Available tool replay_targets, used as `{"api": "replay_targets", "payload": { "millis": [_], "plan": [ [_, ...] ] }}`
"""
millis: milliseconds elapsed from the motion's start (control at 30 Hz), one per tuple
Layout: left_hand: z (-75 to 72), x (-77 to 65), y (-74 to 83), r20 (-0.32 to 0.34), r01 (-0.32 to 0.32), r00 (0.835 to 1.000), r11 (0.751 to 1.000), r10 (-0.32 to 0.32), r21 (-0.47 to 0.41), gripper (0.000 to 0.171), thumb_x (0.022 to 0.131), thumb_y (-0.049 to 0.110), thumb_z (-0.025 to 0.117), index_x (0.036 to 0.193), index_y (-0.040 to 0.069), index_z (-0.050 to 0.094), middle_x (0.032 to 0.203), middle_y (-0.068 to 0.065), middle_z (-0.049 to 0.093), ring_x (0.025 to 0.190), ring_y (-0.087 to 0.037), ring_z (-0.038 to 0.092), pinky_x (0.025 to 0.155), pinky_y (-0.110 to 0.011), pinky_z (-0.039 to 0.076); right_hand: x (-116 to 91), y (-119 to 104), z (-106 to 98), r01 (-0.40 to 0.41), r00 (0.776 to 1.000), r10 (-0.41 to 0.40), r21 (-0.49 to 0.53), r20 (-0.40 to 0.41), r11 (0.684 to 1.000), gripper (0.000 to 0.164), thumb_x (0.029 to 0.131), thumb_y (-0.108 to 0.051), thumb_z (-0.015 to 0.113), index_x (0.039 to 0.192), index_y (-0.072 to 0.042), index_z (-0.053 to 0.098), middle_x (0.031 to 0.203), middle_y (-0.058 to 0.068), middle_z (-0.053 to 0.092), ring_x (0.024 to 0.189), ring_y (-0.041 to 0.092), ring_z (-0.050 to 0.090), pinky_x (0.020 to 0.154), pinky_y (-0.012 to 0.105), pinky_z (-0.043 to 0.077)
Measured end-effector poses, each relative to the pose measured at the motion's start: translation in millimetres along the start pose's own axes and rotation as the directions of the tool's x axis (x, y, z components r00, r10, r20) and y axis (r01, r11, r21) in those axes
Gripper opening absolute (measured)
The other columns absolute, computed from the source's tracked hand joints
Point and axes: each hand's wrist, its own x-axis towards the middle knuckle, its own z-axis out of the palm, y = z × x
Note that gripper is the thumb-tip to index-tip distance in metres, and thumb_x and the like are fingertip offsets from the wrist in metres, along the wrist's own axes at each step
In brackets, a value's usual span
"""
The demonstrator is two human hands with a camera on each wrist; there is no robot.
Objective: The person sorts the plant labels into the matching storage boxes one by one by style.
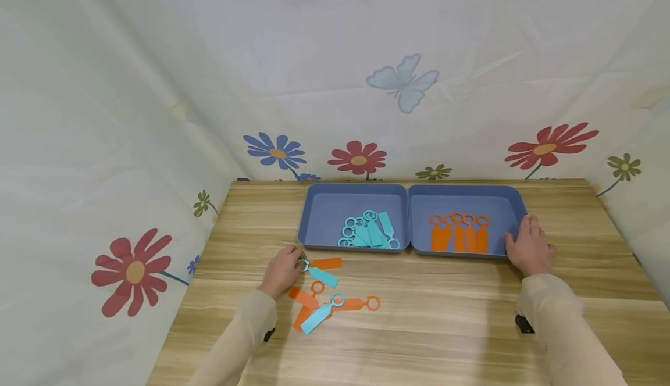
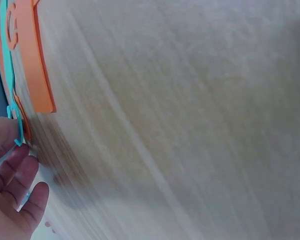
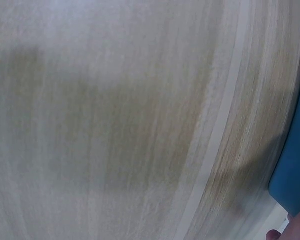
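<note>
At the left, my left hand (image 1: 283, 271) pinches the ring of a teal tag (image 1: 323, 277) between thumb and fingers. In the left wrist view, the ring of this teal tag (image 2: 18, 125) lies at the fingertips (image 2: 21, 150), overlapping an orange ring. An orange tag (image 1: 325, 263) lies just behind it. My right hand (image 1: 531, 249) rests against the front right corner of the right tray (image 1: 466, 194), its fingers fairly straight along the outer side. Only a bit of that hand shows in the right wrist view, beside the blue tray wall (image 3: 295, 170).
Closer to me lie another teal tag (image 1: 320, 316) and several orange tags (image 1: 352, 304), partly overlapping. The left tray (image 1: 324, 206) holds a pile of teal tags (image 1: 366, 232); several orange tags (image 1: 459, 236) stand in a row in the right tray. Behind the wooden table (image 1: 419, 316) hangs a flowered sheet.
</note>
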Motion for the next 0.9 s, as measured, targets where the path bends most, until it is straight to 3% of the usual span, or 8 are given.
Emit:
{"api": "replay_targets", "payload": {
  "millis": [200,400,600,767,900],
  "plan": [
    [-1.4,1.2,-2.0,0.004,-0.045,0.999,0.999,0.045,0.008,0.005,0.082,0.017,0.062,0.087,0.016,0.063,0.086,0.002,0.053,0.081,-0.016,0.052,0.065,-0.03,0.044,-0.2,-0.6,0.4,-0.002,1.0,0.002,0.002,0.0,1.0,0.072,0.093,-0.037,0.029,0.138,0.009,-0.002,0.143,0.029,-0.004,0.122,0.049,0.014,0.085,0.069,0.019],
    [-7.1,0.5,-2.4,0.026,-0.035,0.999,0.998,0.036,-0.047,0.005,0.081,0.017,0.062,0.084,0.014,0.065,0.083,0.001,0.053,0.078,-0.015,0.052,0.07,-0.032,0.045,0.1,-1.5,2.5,0.005,1.0,-0.005,-0.005,-0.009,1.0,0.071,0.093,-0.036,0.029,0.138,0.009,-0.001,0.143,0.029,-0.003,0.122,0.049,0.015,0.084,0.068,0.02],
    [-16.7,2.1,-2.9,0.125,-0.003,0.992,0.985,0.025,-0.171,0.004,0.082,0.016,0.062,0.079,0.014,0.065,0.08,0.003,0.06,0.075,-0.013,0.054,0.071,-0.032,0.045,-1.8,-4.3,2.1,0.0,1.0,0.0,0.003,-0.003,1.0,0.069,0.093,-0.033,0.03,0.138,0.009,-0.001,0.143,0.029,-0.001,0.122,0.049,0.016,0.085,0.068,0.02],
    [-27.5,5.7,-1.3,0.244,0.038,0.969,0.957,0.035,-0.289,0.008,0.082,0.015,0.06,0.076,0.014,0.064,0.076,0.003,0.062,0.067,-0.01,0.048,0.064,-0.026,0.041,0.1,-2.6,3.0,-0.005,1.0,0.005,-0.001,-0.007,1.0,0.069,0.093,-0.033,0.029,0.138,0.009,-0.001,0.143,0.029,-0.001,0.123,0.049,0.015,0.086,0.068,0.02],
    [-36.5,9.6,1.7,0.302,0.047,0.95,0.929,0.072,-0.368,0.009,0.084,0.015,0.058,0.078,0.01,0.063,0.073,0.0,0.059,0.064,-0.01,0.044,0.059,-0.023,0.038,1.8,0.2,4.0,-0.011,1.0,0.011,-0.005,-0.007,1.0,0.07,0.093,-0.035,0.029,0.138,0.009,-0.002,0.143,0.029,-0.002,0.123,0.049,0.015,0.086,0.068,0.019]
  ]
}}
